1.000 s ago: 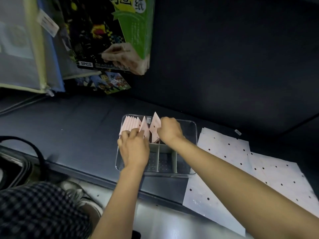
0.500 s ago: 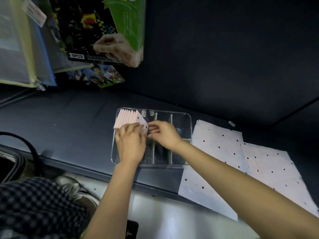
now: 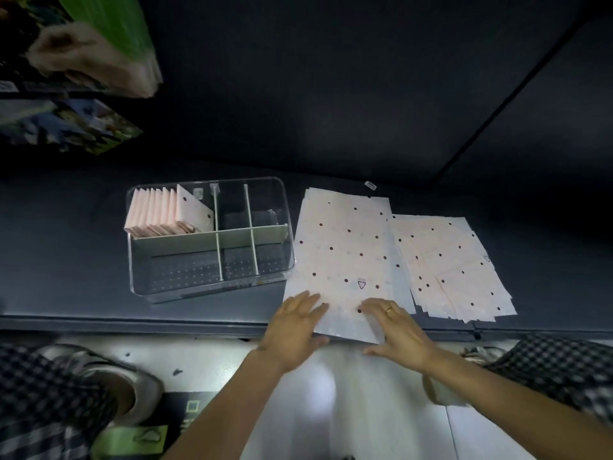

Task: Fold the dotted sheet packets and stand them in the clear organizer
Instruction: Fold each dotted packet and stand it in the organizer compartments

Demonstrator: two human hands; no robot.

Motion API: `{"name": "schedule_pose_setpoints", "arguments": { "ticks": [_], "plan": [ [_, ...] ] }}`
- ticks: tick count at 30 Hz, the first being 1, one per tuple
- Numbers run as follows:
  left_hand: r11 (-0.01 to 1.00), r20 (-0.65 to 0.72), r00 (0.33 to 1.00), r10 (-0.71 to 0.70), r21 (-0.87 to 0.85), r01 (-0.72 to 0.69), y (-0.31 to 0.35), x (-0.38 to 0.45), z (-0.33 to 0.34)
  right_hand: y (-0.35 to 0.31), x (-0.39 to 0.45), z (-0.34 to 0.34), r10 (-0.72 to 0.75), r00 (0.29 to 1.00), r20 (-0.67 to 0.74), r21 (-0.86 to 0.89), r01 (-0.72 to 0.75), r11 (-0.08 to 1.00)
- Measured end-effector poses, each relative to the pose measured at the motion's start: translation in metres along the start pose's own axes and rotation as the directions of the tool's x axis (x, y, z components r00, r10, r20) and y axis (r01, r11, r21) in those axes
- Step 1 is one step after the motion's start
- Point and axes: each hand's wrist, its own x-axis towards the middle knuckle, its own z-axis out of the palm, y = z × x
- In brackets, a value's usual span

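Note:
The clear organizer stands on the dark shelf, split by dividers into several cells. Several folded pink dotted packets stand in its back-left cell. To its right lies a flat stack of pink dotted sheet packets, and a second fanned stack lies further right. My left hand rests with fingers straight on the near left corner of the first stack. My right hand, a ring on one finger, lies flat on that stack's near edge. The near edge overhangs the shelf front.
Colourful boxed packs hang at the upper left above the shelf. A dark back wall rises behind the organizer. The shelf's front edge runs across below it. My checked trousers and a shoe show on the pale floor.
Both hands have left the organizer and moved right onto the near edge of the flat dotted stack. The last folded packet now stands in the back-left cell. The view has shifted right.

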Motion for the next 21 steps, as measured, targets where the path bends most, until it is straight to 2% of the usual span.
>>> {"name": "schedule_pose_setpoints", "arguments": {
  "ticks": [1,3,5,7,9,12,16,18,21],
  "plan": [
    [0.995,0.059,0.998,0.004,0.095,-0.01,0.0,-0.005,0.013,0.007,-0.005,0.007,-0.018,1.0,-0.004,-0.04,0.018,0.999],
    [0.969,0.085,0.996,0.004,0.244,-0.025,-0.003,-0.015,0.031,0.015,-0.012,0.016,-0.064,0.997,-0.043,-0.089,0.06,0.994],
    [0.951,0.054,0.999,-0.003,0.309,-0.014,-0.003,-0.021,0.036,0.017,-0.013,0.02,-0.106,0.988,-0.115,-0.1,0.095,0.99],
    [0.943,-0.03,0.998,0.053,0.33,-0.04,0.002,-0.021,0.029,0.017,-0.012,0.019,-0.122,0.974,-0.191,-0.071,0.11,0.991],
    [0.946,-0.08,0.991,0.112,0.315,-0.081,0.008,-0.019,0.021,0.018,-0.01,0.013,-0.087,0.98,-0.18,0.002,0.089,0.996],
    [0.955,-0.176,0.968,0.177,0.27,-0.125,0.012,-0.018,0.015,0.024,-0.009,-0.009,-0.038,0.997,-0.064,0.182,0.049,0.982],
    [0.987,-0.192,0.972,0.134,0.112,-0.114,0.02,-0.017,0.007,0.035,-0.015,-0.042,-0.049,0.996,0.075,0.296,0.025,0.955],
    [0.998,-0.145,0.988,0.05,0.031,-0.046,0.027,-0.016,0.007,0.04,-0.017,-0.054,-0.058,0.991,0.116,0.303,0.021,0.953],
    [0.996,-0.135,0.99,0.034,-0.08,-0.045,0.035,-0.012,0.008,0.048,-0.019,-0.067,-0.046,0.986,0.163,0.36,-0.016,0.933]
  ]
}}
